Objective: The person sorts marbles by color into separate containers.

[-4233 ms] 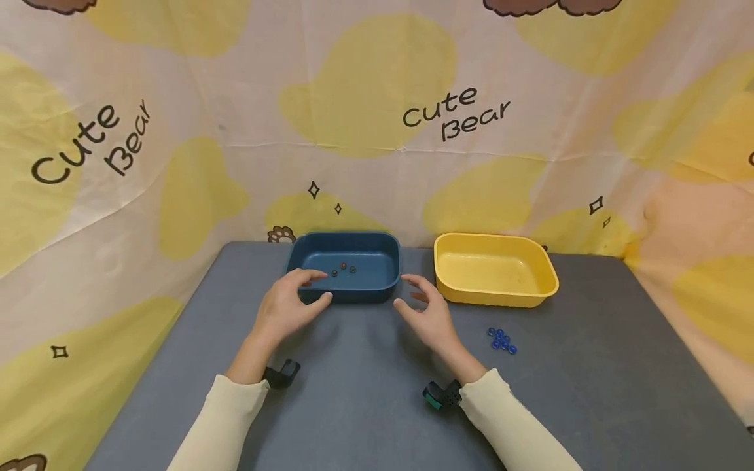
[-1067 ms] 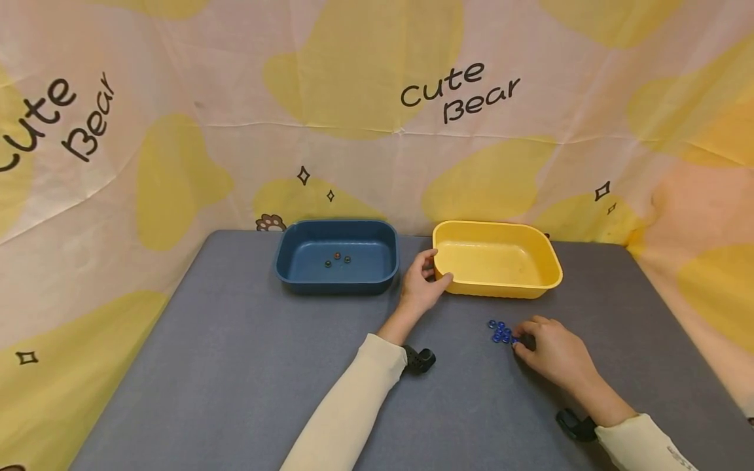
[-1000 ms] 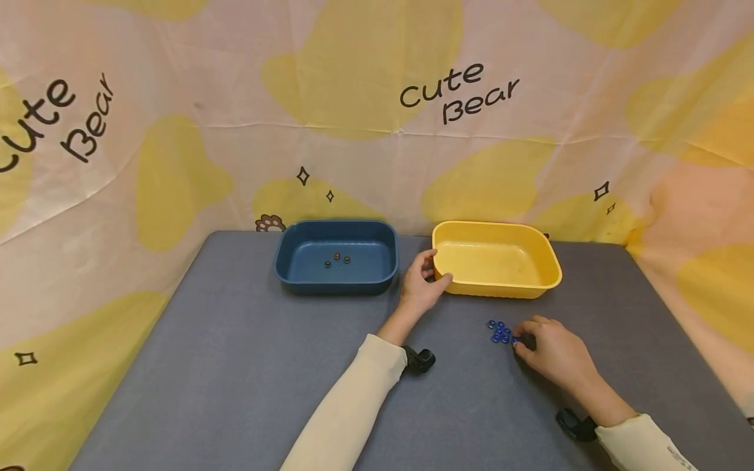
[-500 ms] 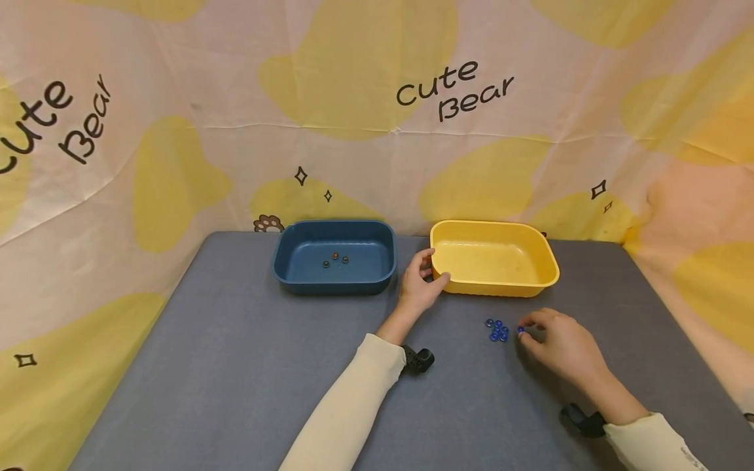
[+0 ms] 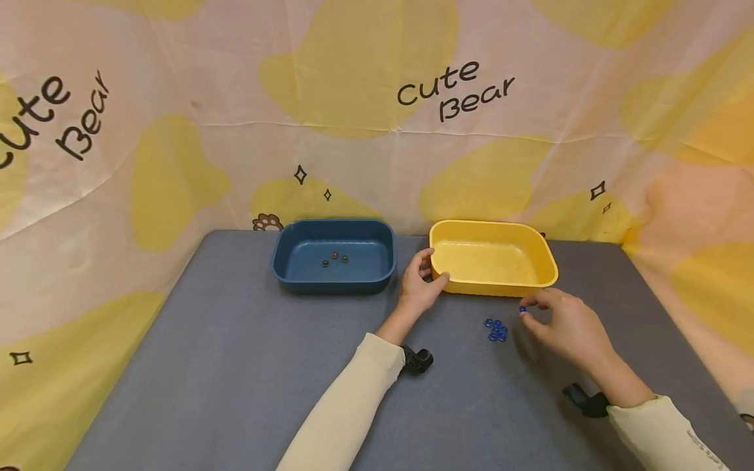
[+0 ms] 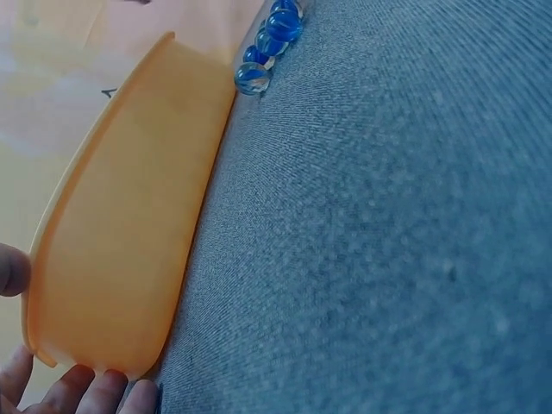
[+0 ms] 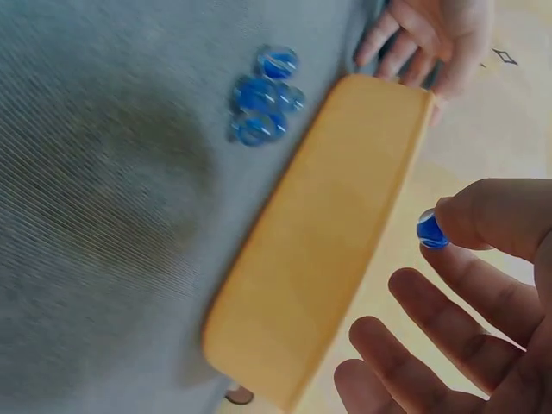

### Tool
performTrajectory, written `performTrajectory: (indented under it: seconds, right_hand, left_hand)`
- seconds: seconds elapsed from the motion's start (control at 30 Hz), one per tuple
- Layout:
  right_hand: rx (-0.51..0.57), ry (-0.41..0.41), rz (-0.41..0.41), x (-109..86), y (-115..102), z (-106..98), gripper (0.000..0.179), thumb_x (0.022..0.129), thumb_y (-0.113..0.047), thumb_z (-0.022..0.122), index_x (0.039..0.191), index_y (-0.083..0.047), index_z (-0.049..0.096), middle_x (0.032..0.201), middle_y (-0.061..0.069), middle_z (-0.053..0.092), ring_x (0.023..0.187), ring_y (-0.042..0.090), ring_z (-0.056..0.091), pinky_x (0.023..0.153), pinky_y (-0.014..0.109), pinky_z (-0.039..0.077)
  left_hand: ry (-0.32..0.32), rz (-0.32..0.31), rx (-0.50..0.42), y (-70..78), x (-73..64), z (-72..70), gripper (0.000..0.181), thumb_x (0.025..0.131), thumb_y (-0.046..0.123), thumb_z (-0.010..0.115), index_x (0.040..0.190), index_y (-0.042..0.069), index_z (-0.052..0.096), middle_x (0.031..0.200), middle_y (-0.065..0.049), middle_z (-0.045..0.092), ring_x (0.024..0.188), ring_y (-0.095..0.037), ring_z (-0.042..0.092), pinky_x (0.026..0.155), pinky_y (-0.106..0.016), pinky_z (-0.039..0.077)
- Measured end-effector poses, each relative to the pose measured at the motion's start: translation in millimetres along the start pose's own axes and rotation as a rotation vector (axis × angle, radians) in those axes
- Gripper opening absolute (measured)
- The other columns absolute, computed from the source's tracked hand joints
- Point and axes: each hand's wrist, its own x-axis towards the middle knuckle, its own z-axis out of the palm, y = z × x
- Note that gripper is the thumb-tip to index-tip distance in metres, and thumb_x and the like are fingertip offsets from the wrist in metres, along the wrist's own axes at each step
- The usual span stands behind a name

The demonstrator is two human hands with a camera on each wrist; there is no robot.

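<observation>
Between thumb and forefinger, my right hand [image 5: 568, 327] pinches a blue glass marble [image 7: 431, 230], held above the table just in front of the yellow bin [image 5: 493, 289]. Its other fingers fan out loosely in the right wrist view. My left hand [image 5: 419, 286] grips the yellow bin's left end, thumb at the front rim and fingers around the end wall. Several more blue marbles [image 5: 496, 331] lie clustered on the table in front of that bin. No marbles show inside the yellow bin.
Left of the yellow bin stands a dark blue bin [image 5: 336, 288] holding 3 small brownish marbles [image 5: 334, 256]. Both bins sit at the back of the grey cloth-covered table [image 5: 235, 379], against a patterned curtain [image 5: 353, 78].
Since about four seconds ago, my left hand has moved from the blue bin to the yellow one. My right hand has picked a blue marble from the cluster and raised it toward the yellow bin.
</observation>
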Motion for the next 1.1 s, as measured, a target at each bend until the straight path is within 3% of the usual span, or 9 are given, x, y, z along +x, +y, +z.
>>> performTrajectory:
  seconds: [0.13, 0.37, 0.57, 1.1]
  right_hand:
    - [-0.004, 0.02, -0.015, 7.1, -2, -9, 0.011, 0.08, -0.018, 0.074, 0.091, -0.015, 0.072, 0.097, 0.01, 0.071, 0.086, 0.03, 0.066, 0.064, 0.047, 0.051]
    - [-0.003, 0.048, -0.041, 24.5, -4, -19, 0.01, 0.081, -0.019, 0.072, 0.091, -0.016, 0.072, 0.097, 0.009, 0.071, 0.083, 0.028, 0.065, 0.055, 0.031, 0.044]
    - [-0.017, 0.045, -0.053, 39.0, -3, -25, 0.012, 0.083, -0.021, 0.071, 0.092, -0.015, 0.072, 0.099, 0.01, 0.071, 0.088, 0.031, 0.066, 0.06, 0.041, 0.049]
    - [-0.035, -0.078, -0.064, 75.2, -6, -27, 0.017, 0.088, -0.024, 0.066, 0.099, -0.012, 0.071, 0.105, 0.016, 0.069, 0.095, 0.035, 0.063, 0.057, 0.037, 0.048]
  left_hand:
    - [-0.002, -0.008, -0.002, 1.0, 0.0, 0.7, 0.057, 0.082, 0.019, 0.072, 0.135, 0.014, 0.051, 0.126, -0.013, 0.058, 0.108, -0.03, 0.062, 0.092, -0.04, 0.052]
    - [-0.006, -0.013, 0.015, 2.7, -0.7, -2.1, 0.056, 0.083, 0.02, 0.071, 0.135, 0.016, 0.05, 0.127, -0.011, 0.058, 0.109, -0.027, 0.061, 0.093, -0.037, 0.052]
    - [-0.017, -0.014, 0.019, 3.5, -0.7, -2.2, 0.057, 0.083, 0.019, 0.071, 0.136, 0.015, 0.049, 0.128, -0.011, 0.057, 0.11, -0.027, 0.061, 0.095, -0.037, 0.051]
    - [-0.025, -0.032, 0.026, 5.5, -0.6, -3.2, 0.057, 0.083, 0.021, 0.072, 0.135, 0.016, 0.049, 0.127, -0.01, 0.057, 0.111, -0.028, 0.061, 0.094, -0.037, 0.051]
